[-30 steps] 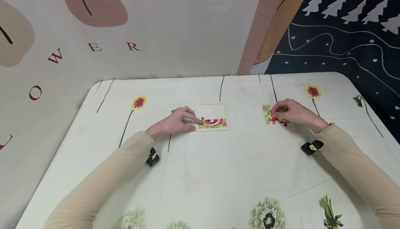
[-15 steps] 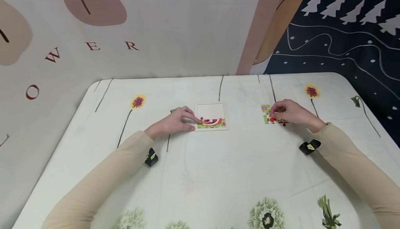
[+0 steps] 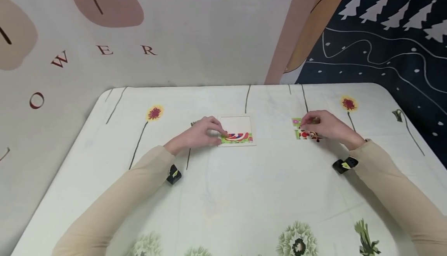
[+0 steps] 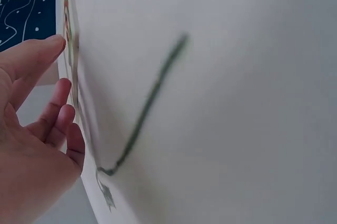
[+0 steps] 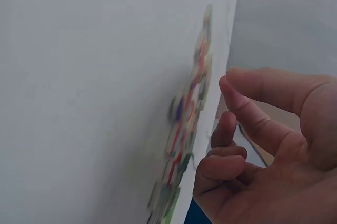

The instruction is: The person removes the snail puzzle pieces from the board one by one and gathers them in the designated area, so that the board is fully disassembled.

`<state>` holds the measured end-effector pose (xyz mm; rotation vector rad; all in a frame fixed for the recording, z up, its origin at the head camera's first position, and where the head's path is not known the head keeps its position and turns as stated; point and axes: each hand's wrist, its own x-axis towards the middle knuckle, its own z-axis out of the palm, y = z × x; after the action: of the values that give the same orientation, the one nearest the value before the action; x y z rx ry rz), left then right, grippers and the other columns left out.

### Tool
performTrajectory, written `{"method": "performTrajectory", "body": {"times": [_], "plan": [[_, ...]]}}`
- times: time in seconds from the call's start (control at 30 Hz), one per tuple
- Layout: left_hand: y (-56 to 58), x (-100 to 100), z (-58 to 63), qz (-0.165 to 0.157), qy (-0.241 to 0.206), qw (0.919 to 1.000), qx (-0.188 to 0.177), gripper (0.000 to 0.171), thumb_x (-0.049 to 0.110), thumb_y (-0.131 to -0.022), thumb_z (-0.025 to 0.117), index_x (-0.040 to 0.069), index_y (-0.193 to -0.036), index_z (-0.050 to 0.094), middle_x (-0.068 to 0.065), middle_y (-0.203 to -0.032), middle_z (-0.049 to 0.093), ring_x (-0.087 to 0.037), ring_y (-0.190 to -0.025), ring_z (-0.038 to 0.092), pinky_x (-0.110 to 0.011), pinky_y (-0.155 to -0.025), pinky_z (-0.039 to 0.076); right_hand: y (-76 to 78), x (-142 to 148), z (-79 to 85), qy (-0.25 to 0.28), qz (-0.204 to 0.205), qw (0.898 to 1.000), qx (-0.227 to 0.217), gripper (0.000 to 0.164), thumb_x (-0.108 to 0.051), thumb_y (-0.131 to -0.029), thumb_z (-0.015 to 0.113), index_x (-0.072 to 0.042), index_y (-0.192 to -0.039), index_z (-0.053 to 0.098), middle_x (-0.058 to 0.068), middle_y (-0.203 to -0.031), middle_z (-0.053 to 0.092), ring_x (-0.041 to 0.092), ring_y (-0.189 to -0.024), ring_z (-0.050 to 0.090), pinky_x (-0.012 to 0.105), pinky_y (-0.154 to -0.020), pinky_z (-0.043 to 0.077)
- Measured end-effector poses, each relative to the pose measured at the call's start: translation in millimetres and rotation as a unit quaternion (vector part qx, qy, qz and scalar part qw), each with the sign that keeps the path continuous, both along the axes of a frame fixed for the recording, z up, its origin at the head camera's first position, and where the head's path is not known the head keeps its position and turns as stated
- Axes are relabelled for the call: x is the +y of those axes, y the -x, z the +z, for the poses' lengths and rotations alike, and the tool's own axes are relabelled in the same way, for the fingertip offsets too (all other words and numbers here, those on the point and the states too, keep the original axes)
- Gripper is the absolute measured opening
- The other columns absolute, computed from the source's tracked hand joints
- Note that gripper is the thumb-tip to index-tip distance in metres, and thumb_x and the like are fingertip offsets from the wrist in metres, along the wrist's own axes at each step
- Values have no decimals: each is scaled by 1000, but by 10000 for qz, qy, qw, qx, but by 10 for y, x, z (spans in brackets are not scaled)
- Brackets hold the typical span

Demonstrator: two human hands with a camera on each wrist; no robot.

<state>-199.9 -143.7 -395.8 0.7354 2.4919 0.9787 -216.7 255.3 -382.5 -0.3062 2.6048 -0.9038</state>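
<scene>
Near the middle of the head view, a square tray [image 3: 236,124] is lying flat on the white cloth [image 3: 244,190], its sides running roughly parallel to the frame's borders. Along its bottom, a picture strip [image 3: 241,137] is stretching left to right, its long axis level, the red curved end of its printed figure pointing right. The left hand [image 3: 200,135] is reaching in from the left: its index fingertip is touching the strip's left end and its thumb is resting at the tray's lower left edge. Right of centre, the right hand [image 3: 323,124] is hanging over picture pieces [image 3: 308,135], a partly hidden group spreading left to right; in the right wrist view they are forming a steep, blurred row. Its thumb and index fingertips are meeting and the other fingers are curling inward; whether they are pinching a piece, I cannot tell.

Compared with half a second ago, the left hand is sitting slightly farther right, its index finger arching more, and the black device [image 3: 174,174] at that wrist is showing farther right too. The right hand and tray are keeping nearly the same places.

At upper left, dark red letters [image 3: 104,50] are reading O, W, E, R on the pale wall covering [image 3: 209,31], with part of another showing at the left edge.
</scene>
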Motion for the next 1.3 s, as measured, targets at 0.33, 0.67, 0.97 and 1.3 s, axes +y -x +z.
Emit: {"method": "performTrajectory", "body": {"times": [0.33,0.67,0.97,1.3], "plan": [[71,126,-23,62,-208,9998,-52,22,11,-90,71,11,-111,77,-10,-124,63,-30,-124,51,-51,-107,37,2,-297,29,341,119,9993,21,18,-15,-97,61,-3,-108,66,13,-103,61,19,-79,48,27,-63,40],[176,237,-21,4,-127,9997,-228,24,12,-90,71,12,-113,76,-6,-119,69,-24,-118,56,-46,-106,39,23,-660,-1,731,499,9961,-22,15,-11,-95,61,-3,-105,68,14,-106,65,20,-83,50,29,-68,40],[254,285,-57,-273,-208,9986,-412,26,6,-89,70,11,-114,76,-9,-116,67,-22,-113,56,-45,-107,39,34,-964,-67,1010,1032,9895,55,18,-4,-92,62,0,-107,70,16,-107,70,19,-89,57,27,-75,45],[270,280,-91,-310,-209,9978,-542,27,6,-90,69,10,-116,75,-10,-120,65,-25,-121,54,-54,-113,34,24,-1203,-86,978,1364,9856,-191,30,-2,-92,62,1,-121,67,15,-107,68,23,-96,62,28,-81,47]]}}
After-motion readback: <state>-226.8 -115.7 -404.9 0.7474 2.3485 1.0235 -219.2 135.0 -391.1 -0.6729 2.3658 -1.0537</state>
